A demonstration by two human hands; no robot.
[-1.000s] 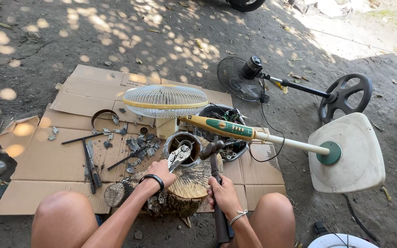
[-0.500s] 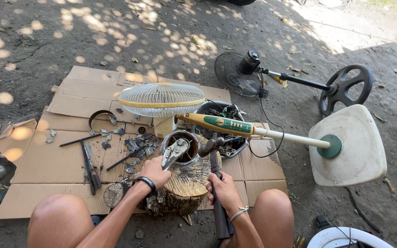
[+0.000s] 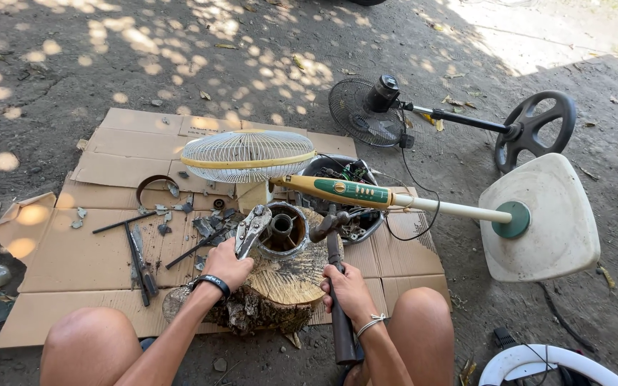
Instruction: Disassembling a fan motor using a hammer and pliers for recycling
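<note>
My left hand (image 3: 224, 264) grips a pair of grey pliers (image 3: 250, 229), whose jaws touch the rim of a round metal motor housing (image 3: 282, 229). The housing sits on a wooden stump (image 3: 289, 275) between my knees. My right hand (image 3: 347, 288) holds the handle of a hammer (image 3: 332, 236); its head rests at the right side of the housing. A wristband is on my left wrist and a thin bracelet on my right.
A white-caged stand fan (image 3: 247, 154) with a green and yellow pole (image 3: 352, 191) and white base (image 3: 545, 218) lies across flattened cardboard (image 3: 80, 243). A black fan (image 3: 366, 111) lies behind on the dirt. Loose tools (image 3: 139, 257) and metal scraps (image 3: 202, 227) lie left of the stump.
My left hand has shifted the pliers up against the left rim of the housing. The hammer has stayed by the housing's right side.
</note>
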